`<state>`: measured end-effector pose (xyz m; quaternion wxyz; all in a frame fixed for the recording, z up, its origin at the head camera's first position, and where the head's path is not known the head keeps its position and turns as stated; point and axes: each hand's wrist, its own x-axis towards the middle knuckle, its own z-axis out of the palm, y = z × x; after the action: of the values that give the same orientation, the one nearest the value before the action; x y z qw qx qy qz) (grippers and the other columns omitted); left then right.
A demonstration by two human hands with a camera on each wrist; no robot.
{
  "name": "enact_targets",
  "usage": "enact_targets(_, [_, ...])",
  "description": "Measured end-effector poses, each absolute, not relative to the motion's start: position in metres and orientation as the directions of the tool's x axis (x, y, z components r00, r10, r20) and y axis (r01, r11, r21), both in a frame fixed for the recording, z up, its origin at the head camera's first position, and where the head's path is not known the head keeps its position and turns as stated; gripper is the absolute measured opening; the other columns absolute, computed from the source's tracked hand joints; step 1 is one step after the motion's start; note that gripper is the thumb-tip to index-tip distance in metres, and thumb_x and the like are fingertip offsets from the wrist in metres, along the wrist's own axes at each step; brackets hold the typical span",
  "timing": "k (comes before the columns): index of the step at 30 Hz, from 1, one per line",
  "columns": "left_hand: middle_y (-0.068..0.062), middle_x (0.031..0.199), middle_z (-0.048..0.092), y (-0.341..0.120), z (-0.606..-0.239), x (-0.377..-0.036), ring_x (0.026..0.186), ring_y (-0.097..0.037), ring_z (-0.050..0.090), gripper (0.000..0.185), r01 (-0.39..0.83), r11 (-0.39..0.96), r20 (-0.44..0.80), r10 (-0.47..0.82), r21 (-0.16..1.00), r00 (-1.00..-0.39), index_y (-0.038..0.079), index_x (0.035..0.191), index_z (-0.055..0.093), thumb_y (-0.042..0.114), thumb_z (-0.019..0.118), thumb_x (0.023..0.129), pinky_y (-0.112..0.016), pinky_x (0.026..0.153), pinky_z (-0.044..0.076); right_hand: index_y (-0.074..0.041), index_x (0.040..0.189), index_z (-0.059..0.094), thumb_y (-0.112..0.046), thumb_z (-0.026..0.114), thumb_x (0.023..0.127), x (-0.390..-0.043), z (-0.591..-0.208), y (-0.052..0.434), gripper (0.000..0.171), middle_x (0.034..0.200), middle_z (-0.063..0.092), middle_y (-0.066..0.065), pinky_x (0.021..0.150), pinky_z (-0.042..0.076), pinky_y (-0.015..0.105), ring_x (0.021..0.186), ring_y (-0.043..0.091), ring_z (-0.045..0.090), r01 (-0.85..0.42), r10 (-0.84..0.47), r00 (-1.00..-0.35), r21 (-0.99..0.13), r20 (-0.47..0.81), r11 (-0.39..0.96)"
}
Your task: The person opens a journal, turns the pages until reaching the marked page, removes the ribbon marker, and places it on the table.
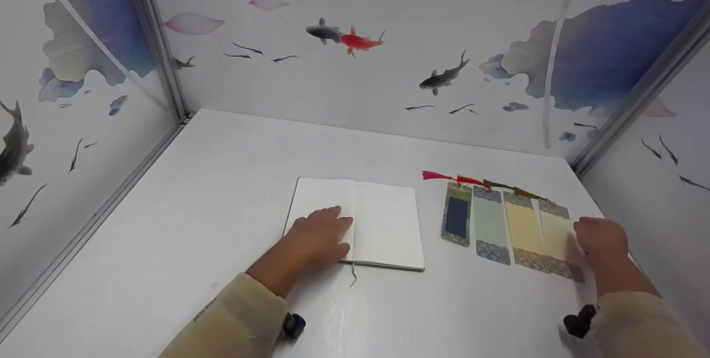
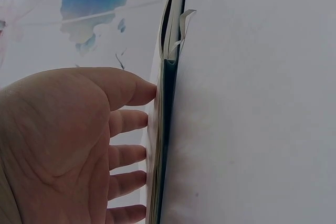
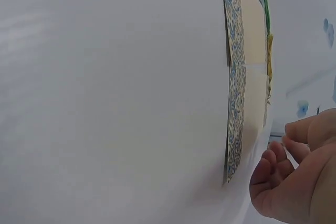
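Note:
An open notebook (image 1: 383,225) with blank white pages lies in the middle of the white table (image 1: 211,191). My left hand (image 1: 316,236) rests flat on its left page, fingers straight. In the left wrist view the fingers (image 2: 128,121) touch the page by the notebook's edge (image 2: 167,103). To the right lie several bookmarks side by side: dark blue (image 1: 457,215), pale green (image 1: 490,223), yellow (image 1: 524,230) and cream (image 1: 556,233). My right hand (image 1: 602,241) sits at the cream one's right edge. Its fingers (image 3: 273,163) are loosely curled beside the patterned bookmark border (image 3: 234,93) and hold nothing.
Red and olive tassels (image 1: 444,176) trail from the bookmarks' far ends. A ribbon marker (image 1: 353,276) hangs from the notebook's near edge. Walls with fish and lotus prints (image 1: 355,41) enclose the table at the back, left and right.

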<state>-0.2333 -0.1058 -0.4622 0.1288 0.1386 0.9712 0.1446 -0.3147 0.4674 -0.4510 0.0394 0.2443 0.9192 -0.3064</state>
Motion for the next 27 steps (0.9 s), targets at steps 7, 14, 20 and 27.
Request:
enact_targets(7, [-0.006,0.18,0.025,-0.107,-0.465,-0.236,0.168,-0.03,0.023,0.063,0.234,0.919,-0.214,0.309,0.316,-0.927,0.023,0.168,0.037,0.039,0.05,0.108,-0.06,0.132,0.028,-0.002,0.162,0.042,-0.04,0.039,0.111,-0.312,-0.448,0.429,0.064,0.167,0.041,0.028,0.122,0.041,0.06,0.153,0.047,0.04,0.439,0.445,-0.879,-0.652,-0.17,0.618])
enact_targets(14, [-0.01,0.177,0.03,-0.108,-0.465,-0.235,0.165,-0.033,0.028,0.063,0.242,0.92,-0.18,0.306,0.309,-0.935,0.022,0.166,0.042,0.043,0.053,0.108,-0.063,0.129,0.031,-0.006,0.163,0.044,-0.044,0.043,0.112,-0.308,-0.444,0.371,0.063,0.164,0.046,0.026,0.112,0.049,0.05,0.142,0.04,0.049,0.329,0.339,-0.931,-0.715,-0.137,0.616])
enact_targets(20, [-0.013,0.176,0.032,-0.113,-0.46,-0.234,0.164,-0.037,0.029,0.066,0.179,0.932,-0.162,0.238,0.314,-0.957,0.022,0.165,0.043,0.05,0.057,0.107,-0.062,0.129,0.031,-0.009,0.161,0.048,-0.045,0.047,0.112,-0.301,-0.439,0.331,0.061,0.161,0.048,0.023,0.109,0.05,0.047,0.143,0.041,0.05,0.217,0.228,-0.97,-0.725,-0.084,0.653])
enact_targets(27, [-0.015,0.176,0.031,-0.122,-0.462,-0.24,0.164,-0.04,0.028,0.069,0.131,0.937,-0.177,0.196,0.323,-0.965,0.021,0.166,0.042,0.051,0.058,0.106,-0.064,0.129,0.029,-0.011,0.156,0.055,-0.042,0.052,0.111,-0.298,-0.441,0.3,0.055,0.156,0.055,0.02,0.105,0.053,0.048,0.138,0.038,0.056,0.165,0.173,-0.983,-0.716,-0.062,0.678])
